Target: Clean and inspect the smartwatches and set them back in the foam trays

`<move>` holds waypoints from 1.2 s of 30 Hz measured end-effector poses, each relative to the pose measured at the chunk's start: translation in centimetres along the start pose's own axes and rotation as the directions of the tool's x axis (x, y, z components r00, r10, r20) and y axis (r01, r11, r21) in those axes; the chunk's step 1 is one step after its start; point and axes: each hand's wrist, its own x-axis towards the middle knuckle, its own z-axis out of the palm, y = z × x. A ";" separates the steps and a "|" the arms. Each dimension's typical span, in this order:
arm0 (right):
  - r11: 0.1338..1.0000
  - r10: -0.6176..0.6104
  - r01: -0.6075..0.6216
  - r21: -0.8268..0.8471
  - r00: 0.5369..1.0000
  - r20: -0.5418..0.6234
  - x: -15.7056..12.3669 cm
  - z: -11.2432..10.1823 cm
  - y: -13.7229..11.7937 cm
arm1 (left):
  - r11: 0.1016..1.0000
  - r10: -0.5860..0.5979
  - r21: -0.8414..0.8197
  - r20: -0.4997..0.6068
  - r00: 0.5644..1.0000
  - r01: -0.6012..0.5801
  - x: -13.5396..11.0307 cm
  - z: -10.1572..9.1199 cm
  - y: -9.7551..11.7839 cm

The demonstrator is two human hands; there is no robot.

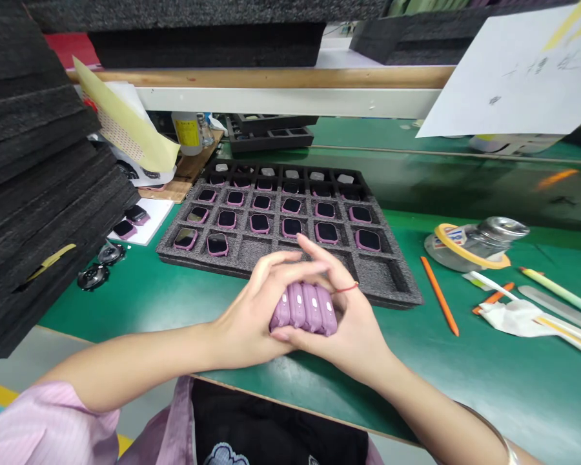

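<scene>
Head view: left hand (249, 316) and right hand (356, 329) clamped from both sides on four purple watch cases (304, 309) held edge-on, probably to keep them aligned. Foam tray (382, 274) at 12 o'clock beyond the hands, pockets partly filled.

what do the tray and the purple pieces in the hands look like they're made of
The tray: dark grey foam by the look, matte with a grainy, speckled surface. The purple pieces, pressed between the left hand and right hand: likely moulded plastic, smooth with a soft sheen and rounded edges.
</scene>
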 end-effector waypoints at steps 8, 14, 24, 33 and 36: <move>0.963 -0.256 0.250 -0.102 0.965 -0.056 0.2 0.0 0.8 | 0.634 -0.458 -0.530 0.330 0.825 0.564 1.6 -0.5 1.9; 0.955 -0.259 0.253 -0.154 0.966 -0.017 0.3 -0.3 0.6 | 0.589 -0.487 -0.574 0.309 0.817 0.569 1.2 -0.7 1.5; 0.989 -0.118 0.113 -0.098 0.992 -0.048 0.1 -0.6 0.6 | 0.598 -0.476 -0.562 0.325 0.817 0.571 1.1 -0.3 1.7; 0.971 -0.184 0.173 -0.167 0.981 -0.052 0.0 -0.3 0.4 | 0.702 -0.476 -0.456 0.270 0.837 0.547 0.3 -0.6 1.7; 0.970 -0.188 0.177 -0.169 0.981 -0.050 0.0 -0.4 0.4 | 0.712 -0.459 -0.456 0.274 0.845 0.534 0.3 -0.5 1.6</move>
